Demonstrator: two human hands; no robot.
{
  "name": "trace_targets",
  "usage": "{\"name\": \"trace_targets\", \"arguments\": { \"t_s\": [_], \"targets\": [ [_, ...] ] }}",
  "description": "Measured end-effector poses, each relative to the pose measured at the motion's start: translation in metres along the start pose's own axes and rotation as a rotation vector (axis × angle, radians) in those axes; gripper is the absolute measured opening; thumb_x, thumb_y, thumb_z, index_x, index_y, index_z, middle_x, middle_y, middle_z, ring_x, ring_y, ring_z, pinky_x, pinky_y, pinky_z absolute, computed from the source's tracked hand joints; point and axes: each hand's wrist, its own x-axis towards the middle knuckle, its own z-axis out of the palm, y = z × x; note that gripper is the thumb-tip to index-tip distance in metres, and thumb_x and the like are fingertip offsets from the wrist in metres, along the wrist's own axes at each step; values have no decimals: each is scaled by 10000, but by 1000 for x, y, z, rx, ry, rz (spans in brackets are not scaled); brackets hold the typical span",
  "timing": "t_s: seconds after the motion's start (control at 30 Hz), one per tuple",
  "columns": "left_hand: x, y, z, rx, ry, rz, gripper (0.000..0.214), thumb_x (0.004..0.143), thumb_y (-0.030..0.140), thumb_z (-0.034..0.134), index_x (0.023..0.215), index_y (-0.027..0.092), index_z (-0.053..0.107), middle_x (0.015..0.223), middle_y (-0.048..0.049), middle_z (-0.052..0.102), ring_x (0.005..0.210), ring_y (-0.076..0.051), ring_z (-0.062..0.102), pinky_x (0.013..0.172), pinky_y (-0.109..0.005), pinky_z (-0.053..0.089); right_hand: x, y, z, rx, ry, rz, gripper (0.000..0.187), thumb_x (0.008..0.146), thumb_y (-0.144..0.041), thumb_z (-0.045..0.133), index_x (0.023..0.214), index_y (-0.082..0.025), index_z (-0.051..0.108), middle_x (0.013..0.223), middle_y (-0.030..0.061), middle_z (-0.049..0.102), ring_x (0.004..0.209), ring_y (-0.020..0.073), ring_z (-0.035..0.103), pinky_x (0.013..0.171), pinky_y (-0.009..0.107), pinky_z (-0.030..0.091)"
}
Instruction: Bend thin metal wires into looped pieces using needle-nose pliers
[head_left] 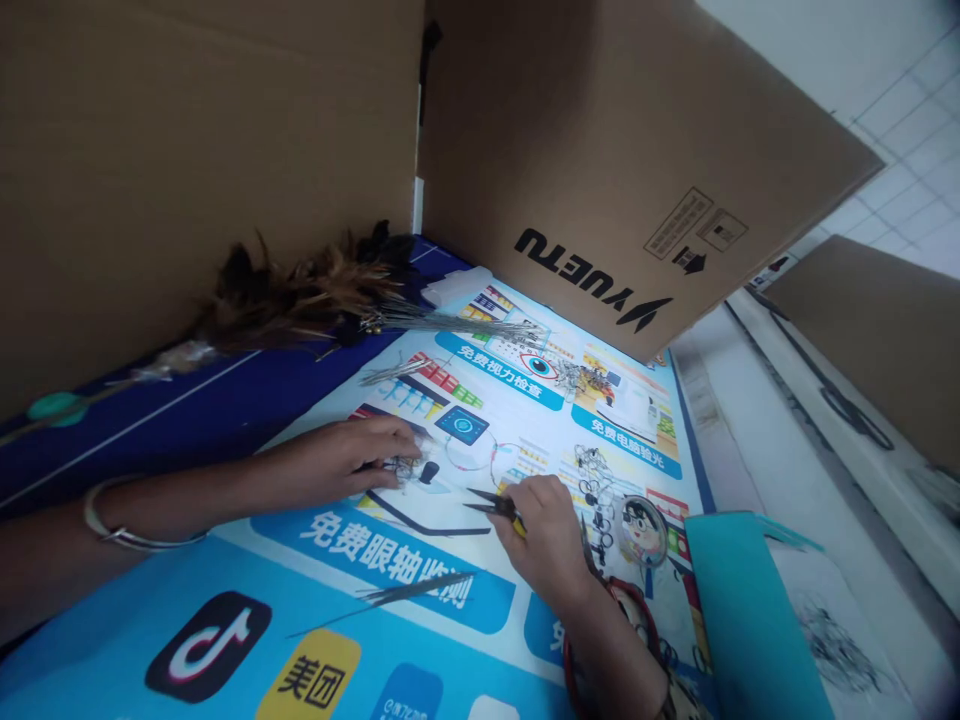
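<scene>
My left hand [352, 460] lies flat on a printed poster [420, 620], its fingertips pinching a small cluster of metal wire pieces [401, 467] next to a little black bead. My right hand [544, 530] is closed on small pliers [487, 503] with yellow grips, the dark jaws pointing left toward the left hand. A silver bangle [127, 535] circles my left wrist and a red bracelet sits on my right wrist.
A bundle of brown feathers [300, 290] on wire stems lies at the back left. Several wire pins [412, 590] lie on the poster in front. Small metal rings [596, 490] lie right of my right hand. A teal folder [750, 610] sits at right. Cardboard walls [600, 150] stand behind.
</scene>
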Motion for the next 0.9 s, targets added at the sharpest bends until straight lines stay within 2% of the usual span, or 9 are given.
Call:
{"name": "trace_targets", "arguments": {
  "t_s": [0.2,0.33,0.63,0.8,0.9],
  "targets": [
    [10,9,14,27,26,40,298,897,337,618,1178,295,706,1220,-69,676,1160,-266,603,1007,-347,461,-2,-3,-1,-40,24,35,182,889,-309,651,1033,-198,650,984,79,632,944,238,535,833,374,440],
    [16,10,20,61,12,46,299,908,382,604,1168,268,699,1179,-85,670,1105,-261,619,962,-328,476,-2,-1,0,-92,36,81,204,907,-341,631,1058,-208,665,971,82,625,934,234,530,837,368,433],
    [20,20,20,111,16,65,357,923,464,562,1171,237,684,1137,-88,672,1056,-255,623,933,-308,472,3,2,6,-225,29,212,275,928,-445,595,1056,-209,651,993,82,619,972,242,518,851,370,399],
    [22,12,21,129,-4,99,377,917,488,573,1195,252,669,1162,-77,667,1063,-253,620,948,-318,473,4,0,3,-264,-25,248,305,945,-482,557,1048,-210,647,987,85,610,965,235,511,847,354,392],
    [23,4,21,100,-46,141,333,927,480,567,1142,260,694,1144,-68,679,1071,-244,620,954,-324,476,3,0,1,-282,-39,239,322,957,-493,531,1071,-219,657,995,86,600,973,233,506,856,350,388]
  ]
}}
